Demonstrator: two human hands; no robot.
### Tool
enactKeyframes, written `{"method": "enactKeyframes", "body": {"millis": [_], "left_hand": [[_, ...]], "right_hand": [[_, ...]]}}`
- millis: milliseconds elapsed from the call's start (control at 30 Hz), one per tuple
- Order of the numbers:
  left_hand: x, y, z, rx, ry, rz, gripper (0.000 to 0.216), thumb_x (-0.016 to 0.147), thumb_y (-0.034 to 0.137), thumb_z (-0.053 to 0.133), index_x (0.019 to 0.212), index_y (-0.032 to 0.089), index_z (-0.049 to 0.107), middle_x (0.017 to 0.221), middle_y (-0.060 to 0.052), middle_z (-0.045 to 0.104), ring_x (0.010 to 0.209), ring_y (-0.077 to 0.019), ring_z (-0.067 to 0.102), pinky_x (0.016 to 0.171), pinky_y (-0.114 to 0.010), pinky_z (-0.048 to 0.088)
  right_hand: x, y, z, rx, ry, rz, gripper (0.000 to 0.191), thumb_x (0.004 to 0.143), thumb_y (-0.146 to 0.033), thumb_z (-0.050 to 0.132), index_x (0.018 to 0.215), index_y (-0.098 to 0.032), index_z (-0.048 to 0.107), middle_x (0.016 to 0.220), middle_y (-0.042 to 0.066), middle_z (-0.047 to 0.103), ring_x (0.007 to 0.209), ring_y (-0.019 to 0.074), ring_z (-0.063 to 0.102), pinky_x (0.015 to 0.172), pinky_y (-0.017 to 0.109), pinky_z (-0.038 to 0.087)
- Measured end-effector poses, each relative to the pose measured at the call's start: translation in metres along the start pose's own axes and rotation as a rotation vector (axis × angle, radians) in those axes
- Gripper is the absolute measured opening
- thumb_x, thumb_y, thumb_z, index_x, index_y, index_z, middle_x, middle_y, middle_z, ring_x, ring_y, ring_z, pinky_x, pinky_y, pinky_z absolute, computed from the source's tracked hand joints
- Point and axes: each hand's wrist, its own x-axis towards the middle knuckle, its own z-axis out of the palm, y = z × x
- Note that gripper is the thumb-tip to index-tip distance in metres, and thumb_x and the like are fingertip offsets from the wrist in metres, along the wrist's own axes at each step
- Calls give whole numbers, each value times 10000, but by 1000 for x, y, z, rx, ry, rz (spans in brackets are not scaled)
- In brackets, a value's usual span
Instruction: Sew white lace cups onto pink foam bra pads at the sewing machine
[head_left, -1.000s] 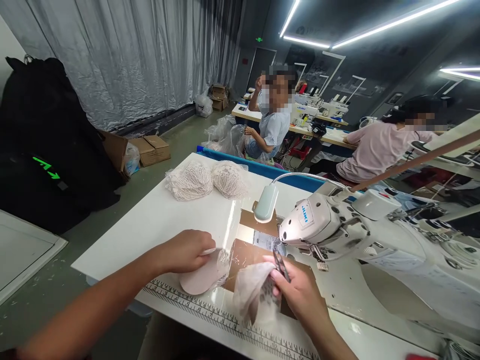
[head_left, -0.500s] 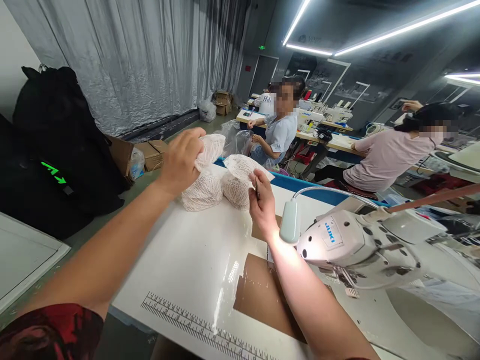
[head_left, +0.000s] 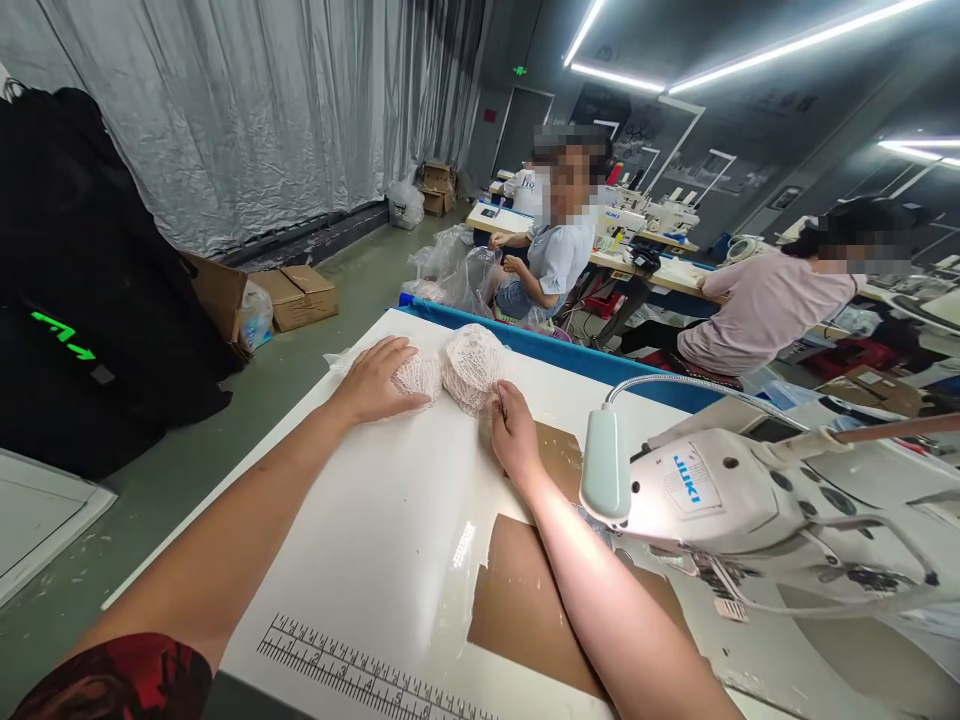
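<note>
My left hand lies flat with its fingers stretched over the left pile of white lace cups at the far end of the white sewing table. My right hand rests on the table just in front of the right pile of lace cups. Its fingers are curled round a thin dark pair of snips, and its fingertips touch the edge of that pile. Both piles sit side by side on the table.
A white JUKI sewing machine with a gooseneck lamp stands at the right. A brown patch and a printed ruler mark the near tabletop. Two other people sit at tables beyond. Cardboard boxes lie on the floor at the left.
A second ago both hands held cup pieces near the machine. They reached to the far piles, the left lifting a lace cup, and now the left has lowered it onto the pile.
</note>
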Motion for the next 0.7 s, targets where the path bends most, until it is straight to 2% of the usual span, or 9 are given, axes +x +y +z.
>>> {"method": "enactKeyframes", "body": {"millis": [167, 367, 467, 533, 700], "left_hand": [[-5, -6, 2, 20, 100, -14, 705, 760, 617, 574, 1283, 152, 490, 1427, -132, 420, 1348, -291, 330, 1122, -455, 266], [-12, -10, -7, 58, 109, -51, 674, 772, 605, 551, 1270, 154, 505, 1419, -140, 429, 1357, -297, 316, 1117, -466, 270], [-17, -10, -13, 82, 79, -86, 685, 769, 602, 542, 1277, 146, 499, 1428, -151, 414, 1361, -315, 305, 1113, -483, 271], [-22, -7, -17, 91, 67, -98, 681, 774, 605, 521, 1283, 154, 492, 1429, -142, 411, 1362, -316, 302, 1113, -486, 272], [-48, 19, -38, 90, 84, -64, 653, 805, 599, 477, 1293, 164, 480, 1424, -127, 422, 1362, -303, 313, 1125, -473, 274]], "right_hand": [[-21, -15, -20, -15, -76, -80, 399, 885, -201, 366, 1247, -202, 533, 1303, 133, 514, 1248, 255, 458, 1052, 492, 366], [-78, -32, -62, -99, -384, -182, 449, 802, -91, 364, 1205, -193, 534, 1169, 115, 601, 1101, 231, 559, 947, 437, 468], [-109, -40, -89, -155, -509, -118, 404, 847, -110, 349, 1186, -204, 547, 1080, 97, 652, 973, 212, 616, 845, 383, 517], [-129, -43, -108, -185, -547, -72, 383, 866, -138, 363, 1179, -228, 566, 1089, 82, 666, 969, 213, 626, 828, 369, 521], [-183, -31, -157, -317, -515, 85, 367, 865, -240, 441, 1202, -235, 585, 1051, 81, 695, 930, 232, 655, 768, 359, 535]]}}
